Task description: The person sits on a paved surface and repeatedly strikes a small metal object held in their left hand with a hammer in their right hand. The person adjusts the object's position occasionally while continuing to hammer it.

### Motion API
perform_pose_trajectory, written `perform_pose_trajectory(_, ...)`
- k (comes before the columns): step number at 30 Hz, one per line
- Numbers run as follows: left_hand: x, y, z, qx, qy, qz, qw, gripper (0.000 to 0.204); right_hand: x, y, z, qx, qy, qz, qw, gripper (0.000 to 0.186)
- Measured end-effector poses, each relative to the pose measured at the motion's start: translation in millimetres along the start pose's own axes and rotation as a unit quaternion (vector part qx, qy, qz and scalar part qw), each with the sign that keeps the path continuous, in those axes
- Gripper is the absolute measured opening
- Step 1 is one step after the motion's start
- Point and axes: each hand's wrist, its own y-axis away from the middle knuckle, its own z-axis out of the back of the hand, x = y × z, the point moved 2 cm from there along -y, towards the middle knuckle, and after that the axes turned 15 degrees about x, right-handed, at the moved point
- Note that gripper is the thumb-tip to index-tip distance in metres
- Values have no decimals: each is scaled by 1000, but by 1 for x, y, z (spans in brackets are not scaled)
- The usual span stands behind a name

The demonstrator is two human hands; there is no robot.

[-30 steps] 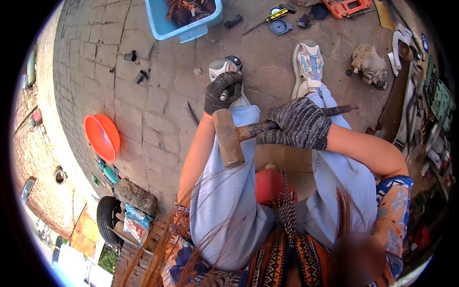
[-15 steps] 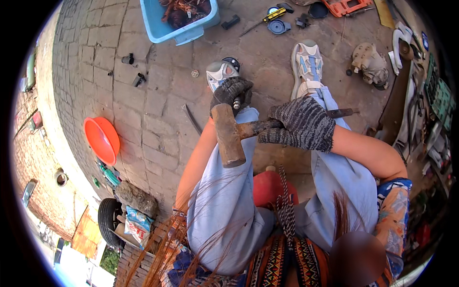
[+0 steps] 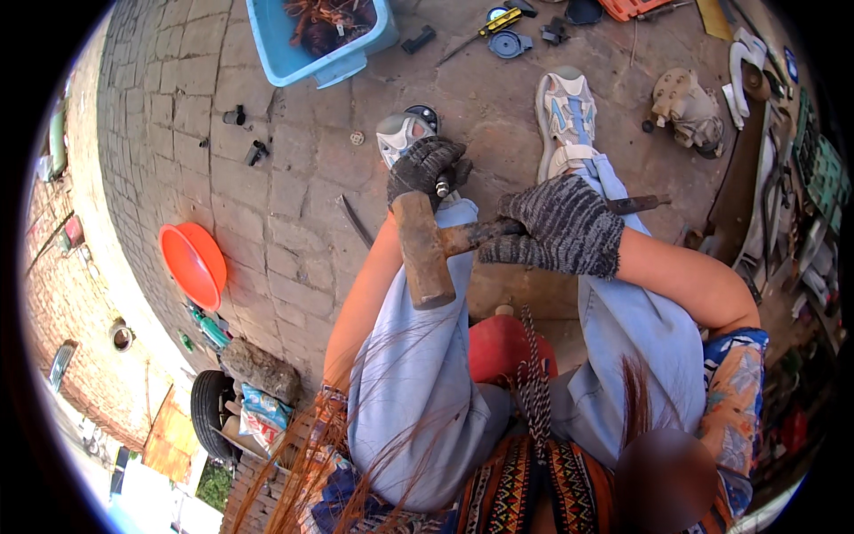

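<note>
My right hand (image 3: 560, 227), in a grey-and-black knit glove, is closed round the handle of a rusty hammer (image 3: 423, 258). The hammer's blocky head hangs over my left knee, and the handle's far end sticks out past my right wrist. Just beyond the head, my left hand (image 3: 425, 167), gloved the same way, is closed on a small metal piece. The shiny round end of that metal piece (image 3: 442, 188) shows beside the fingers; the rest is hidden in the glove. Hammer head and metal piece look close in the picture, but I cannot tell whether they touch.
A blue tub (image 3: 351, 64) holds reddish-brown wire-like scrap. Left of me stand an orange-red basin (image 3: 197, 267) and a tyre (image 3: 212, 409). Small black parts (image 3: 256, 152) and a yellow-handled screwdriver (image 3: 500, 22) lie on the paving. A dirty metal casting (image 3: 687, 111) sits right, by piled scrap.
The view has shifted slightly, so surrounding things sit a little differently in the picture. Both hands keep their grips, and the hammer stays nearly in place.
</note>
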Motion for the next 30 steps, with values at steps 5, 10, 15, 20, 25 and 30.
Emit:
perform_pose_trajectory(5, 13, -2, -7, -7, -47, -41, 998, 23, -1, 5, 2, -17, -6, -8, 1000, 72)
perform_pose_trajectory(10, 7, 4, -3, -42, 124, -4, 991, 27, 2, 10, -4, -29, 21, 49, 998, 65)
perform_pose_trajectory(15, 2, 2, -3, -35, -47, -40, 997, 23, 23, 20, -5, -64, 121, 187, 973, 49)
perform_pose_trajectory(20, -12, -12, -13, -43, -120, -84, 988, 25, 11, 19, -3, -66, 96, 109, 987, 48)
perform_pose_trajectory(25, -11, -18, -16, -44, -96, -35, 994, 23, -2, 21, -3, -72, 89, 76, 990, 52)
perform_pose_trajectory(30, -4, -16, -17, -85, -114, -59, 988, 20, -5, 30, 0, -122, 89, 95, 984, 52)
